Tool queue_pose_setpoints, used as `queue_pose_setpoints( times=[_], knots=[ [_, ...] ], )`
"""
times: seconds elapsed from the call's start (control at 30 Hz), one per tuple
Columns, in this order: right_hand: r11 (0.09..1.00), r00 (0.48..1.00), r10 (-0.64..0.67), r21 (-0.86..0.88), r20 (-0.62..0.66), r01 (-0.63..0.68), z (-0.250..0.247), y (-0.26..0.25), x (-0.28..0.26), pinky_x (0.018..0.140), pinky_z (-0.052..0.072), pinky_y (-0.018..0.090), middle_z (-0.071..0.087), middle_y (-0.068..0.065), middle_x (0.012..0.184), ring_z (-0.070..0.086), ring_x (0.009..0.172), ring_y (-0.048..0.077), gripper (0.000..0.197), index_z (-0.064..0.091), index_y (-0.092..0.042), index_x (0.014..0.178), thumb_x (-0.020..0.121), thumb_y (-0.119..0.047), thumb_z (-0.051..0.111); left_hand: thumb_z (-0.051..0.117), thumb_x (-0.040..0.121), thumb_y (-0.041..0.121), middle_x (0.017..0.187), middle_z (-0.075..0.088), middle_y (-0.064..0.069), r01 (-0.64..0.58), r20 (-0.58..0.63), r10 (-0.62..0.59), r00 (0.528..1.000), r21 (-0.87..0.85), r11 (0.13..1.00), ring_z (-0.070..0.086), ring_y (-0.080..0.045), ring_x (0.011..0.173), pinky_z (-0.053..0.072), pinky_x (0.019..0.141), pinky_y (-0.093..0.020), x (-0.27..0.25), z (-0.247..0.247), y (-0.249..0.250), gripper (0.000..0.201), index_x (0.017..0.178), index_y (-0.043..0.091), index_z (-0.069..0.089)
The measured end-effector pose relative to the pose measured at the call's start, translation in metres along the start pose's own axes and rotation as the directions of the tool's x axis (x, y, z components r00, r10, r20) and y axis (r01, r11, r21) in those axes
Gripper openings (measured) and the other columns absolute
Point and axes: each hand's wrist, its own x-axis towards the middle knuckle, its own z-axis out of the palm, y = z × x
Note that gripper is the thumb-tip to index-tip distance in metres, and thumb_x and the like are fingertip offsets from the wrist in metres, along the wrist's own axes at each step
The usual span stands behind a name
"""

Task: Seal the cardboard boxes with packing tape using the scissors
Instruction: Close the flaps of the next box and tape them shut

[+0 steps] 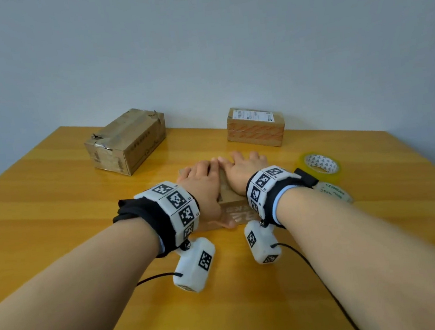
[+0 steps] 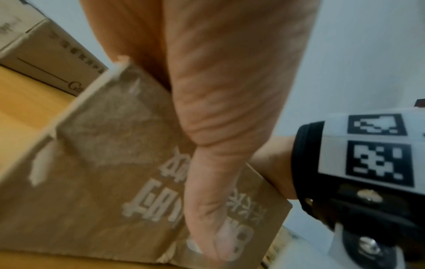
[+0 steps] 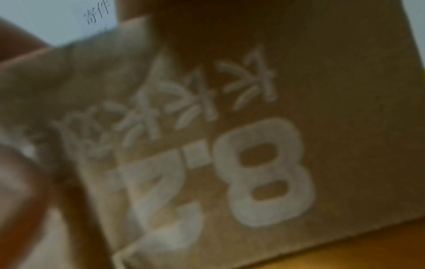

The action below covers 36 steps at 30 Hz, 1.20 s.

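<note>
On the wooden table [image 1: 54, 209], a battered cardboard box [image 1: 125, 142] stands far left. The left hand [image 1: 199, 183] and right hand [image 1: 246, 172] lie flat, fingers extended, on the small printed box [image 1: 227, 193] directly beneath them, left thumb down its near face. Behind is a labelled box [image 1: 255, 126]; the tape rolls [image 1: 321, 167] lie just right, nearer the right hand. No scissors visible.
</note>
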Motion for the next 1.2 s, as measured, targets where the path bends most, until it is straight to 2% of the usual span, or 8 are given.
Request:
queue_pose_setpoints(
  times=[0.2, 0.4, 0.57, 0.67, 0.87, 0.97, 1.03, 1.2],
  knots=[
    [0.977, 0.996, 0.074, 0.195, 0.057, -0.083, -0.012, 0.011, 0.008, 0.118, 0.025, 0.059, 0.015, 0.018, 0.162, 0.028, 0.145, 0.046, 0.068, 0.02, -0.033, 0.158, 0.1, -0.067, 0.016, 0.069, 0.062, 0.08, 0.163, 0.0, -0.007, 0.018, -0.022, -0.017, 1.0, 0.054, 0.998, 0.0, -0.026, 0.151, 0.003, 0.123, -0.047, 0.004, 0.005, 0.002, 0.141, 0.155, 0.01, -0.012],
    [0.971, 0.994, 0.043, 0.232, 0.096, -0.065, -0.012, 0.023, 0.009, 0.102, 0.044, 0.048, 0.05, 0.021, 0.146, 0.055, 0.126, 0.041, 0.077, 0.024, -0.024, 0.155, 0.096, -0.073, 0.016, 0.068, 0.069, 0.075, 0.161, -0.025, -0.011, 0.01, 0.091, -0.016, 0.996, 0.064, 0.998, -0.018, -0.026, 0.15, -0.003, 0.119, -0.059, 0.001, 0.001, 0.005, 0.133, 0.152, 0.026, -0.024],
    [0.948, 0.984, -0.13, 0.306, 0.125, 0.086, -0.018, 0.038, 0.008, 0.111, 0.036, 0.041, 0.041, 0.013, 0.157, 0.047, 0.137, 0.035, 0.065, 0.02, -0.028, 0.158, 0.103, -0.063, 0.019, 0.071, 0.07, 0.07, 0.161, -0.028, -0.006, 0.02, 0.14, -0.021, 0.99, 0.013, 1.0, -0.02, -0.025, 0.149, 0.003, 0.114, -0.07, 0.001, 0.0, 0.004, 0.13, 0.151, 0.034, -0.024],
    [0.91, 0.971, -0.185, 0.4, 0.149, 0.112, -0.02, 0.048, 0.005, 0.12, 0.026, 0.039, 0.028, 0.007, 0.164, 0.035, 0.147, 0.029, 0.067, 0.012, -0.026, 0.161, 0.104, -0.06, 0.018, 0.072, 0.071, 0.067, 0.164, -0.017, -0.001, 0.01, 0.122, -0.006, 0.992, -0.035, 0.999, -0.015, -0.022, 0.151, 0.009, 0.116, -0.065, 0.001, 0.0, 0.002, 0.128, 0.153, 0.033, -0.02],
    [0.62, 0.98, -0.116, 0.783, 0.16, -0.054, -0.017, 0.057, -0.02, 0.119, 0.032, 0.05, 0.04, 0.012, 0.158, 0.04, 0.143, 0.033, 0.066, 0.039, -0.021, 0.153, 0.102, -0.063, 0.031, 0.076, 0.07, 0.062, 0.165, -0.007, 0.006, -0.033, 0.039, 0.041, 0.998, -0.187, 0.982, -0.009, -0.017, 0.151, 0.008, 0.118, -0.061, -0.01, -0.003, -0.005, 0.132, 0.153, 0.03, -0.021],
    [0.459, 0.967, -0.193, 0.886, 0.165, -0.06, -0.048, 0.052, -0.038, 0.096, 0.053, 0.051, 0.062, 0.008, 0.132, 0.061, 0.117, 0.031, 0.055, 0.059, -0.031, 0.133, 0.1, -0.066, 0.031, 0.078, 0.072, 0.056, 0.165, -0.007, 0.005, -0.019, 0.025, 0.028, 0.999, -0.319, 0.948, -0.007, -0.018, 0.152, 0.003, 0.119, -0.06, -0.022, -0.01, -0.012, 0.134, 0.149, 0.034, -0.029],
    [0.575, 0.979, -0.185, 0.817, 0.081, 0.041, -0.07, 0.042, -0.044, 0.092, 0.053, 0.048, 0.062, 0.005, 0.127, 0.06, 0.114, 0.028, 0.056, 0.059, -0.033, 0.133, 0.102, -0.065, 0.024, 0.079, 0.074, 0.051, 0.164, -0.007, 0.004, 0.018, 0.022, -0.01, 1.0, -0.395, 0.918, -0.003, -0.021, 0.152, 0.0, 0.118, -0.061, -0.028, -0.013, -0.014, 0.135, 0.147, 0.034, -0.033],
    [0.799, 0.954, -0.256, 0.521, -0.158, 0.3, -0.097, 0.006, -0.06, 0.113, 0.038, 0.044, 0.06, 0.006, 0.135, 0.054, 0.126, 0.023, 0.064, 0.061, -0.018, 0.133, 0.106, -0.054, 0.015, 0.085, 0.07, 0.031, 0.163, -0.007, 0.001, -0.105, -0.08, 0.069, 0.994, -0.66, 0.744, 0.005, -0.022, 0.15, 0.012, 0.12, -0.053, -0.038, -0.03, 0.005, 0.143, 0.145, 0.03, -0.037]
  ],
)
